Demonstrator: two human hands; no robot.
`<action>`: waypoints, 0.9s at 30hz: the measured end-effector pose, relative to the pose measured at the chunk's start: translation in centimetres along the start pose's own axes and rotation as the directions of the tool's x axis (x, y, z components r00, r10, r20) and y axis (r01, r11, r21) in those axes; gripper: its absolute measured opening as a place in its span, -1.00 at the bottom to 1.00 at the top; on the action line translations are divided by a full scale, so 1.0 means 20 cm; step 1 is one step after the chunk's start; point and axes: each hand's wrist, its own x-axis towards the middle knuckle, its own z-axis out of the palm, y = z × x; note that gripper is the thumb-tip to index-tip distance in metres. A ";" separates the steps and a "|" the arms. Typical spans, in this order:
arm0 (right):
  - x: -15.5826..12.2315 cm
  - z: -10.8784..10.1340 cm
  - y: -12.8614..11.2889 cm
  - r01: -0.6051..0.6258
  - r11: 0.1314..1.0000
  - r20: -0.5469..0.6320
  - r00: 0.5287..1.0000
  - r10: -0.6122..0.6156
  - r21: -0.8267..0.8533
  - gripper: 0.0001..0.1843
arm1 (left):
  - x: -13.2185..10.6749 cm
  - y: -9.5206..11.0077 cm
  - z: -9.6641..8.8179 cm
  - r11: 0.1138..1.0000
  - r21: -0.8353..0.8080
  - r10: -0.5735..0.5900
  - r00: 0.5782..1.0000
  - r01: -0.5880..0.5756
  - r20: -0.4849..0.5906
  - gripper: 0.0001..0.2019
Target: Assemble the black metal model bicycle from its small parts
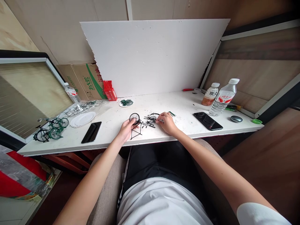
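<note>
My left hand (pixel 127 128) is closed around a black model bicycle frame (pixel 136 135) with a spoked wheel (pixel 134 118) at its top. The frame hangs tilted just above the table's front edge. My right hand (pixel 167 122) rests at a loose pile of small black model bicycle parts (pixel 151 120), thumb and fingertips pinched together among them. Whether a part sits between those fingertips is too small to make out. A short green strip (pixel 172 113) lies just behind my right hand.
Assembled model bicycles (pixel 52 128), a phone (pixel 91 132) and white plates (pixel 82 119) are on the left. Green parts lie on a small plate (pixel 120 103) further back. A second phone (pixel 207 121), bottles (pixel 223 98) and a mouse (pixel 236 118) stand right. A white board (pixel 154 56) closes the back.
</note>
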 end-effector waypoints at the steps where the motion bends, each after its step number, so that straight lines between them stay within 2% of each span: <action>1: 0.00 0.00 -0.01 -0.018 0.999 -0.006 1.000 0.018 -0.044 -0.78 | 0.00 0.00 0.00 1.000 0.000 0.001 1.000 -0.001 -0.001 -0.61; 5: -0.02 -0.02 -0.06 -0.018 0.984 -0.052 0.999 0.009 -0.175 -0.63 | 0.01 0.00 0.00 1.000 -0.006 -0.004 1.000 0.004 0.005 -0.60; 8: -0.03 -0.04 -0.11 0.013 0.976 -0.035 0.999 -0.021 -0.215 -0.73 | 0.01 0.00 0.01 1.000 -0.015 -0.007 1.000 0.007 0.005 -0.59; 11: -0.04 -0.05 -0.13 -0.013 0.970 0.025 1.000 0.019 -0.242 -0.86 | 0.01 0.00 0.01 1.000 -0.022 -0.016 1.000 0.016 0.000 -0.59; 15: -0.04 -0.05 -0.13 -0.040 0.970 0.043 0.998 0.051 -0.239 -0.87 | 0.01 0.00 0.01 1.000 -0.023 -0.014 1.000 0.014 0.004 -0.61; 21: -0.03 -0.03 -0.10 0.019 0.977 0.059 0.998 -0.007 -0.214 -0.81 | 0.01 -0.01 -0.01 1.000 -0.007 0.002 1.000 -0.002 0.010 -0.64; 27: -0.02 -0.02 -0.07 -0.057 0.968 0.044 0.997 0.070 -0.245 -0.79 | 0.02 -0.02 -0.02 1.000 -0.003 0.003 1.000 -0.003 0.015 -0.64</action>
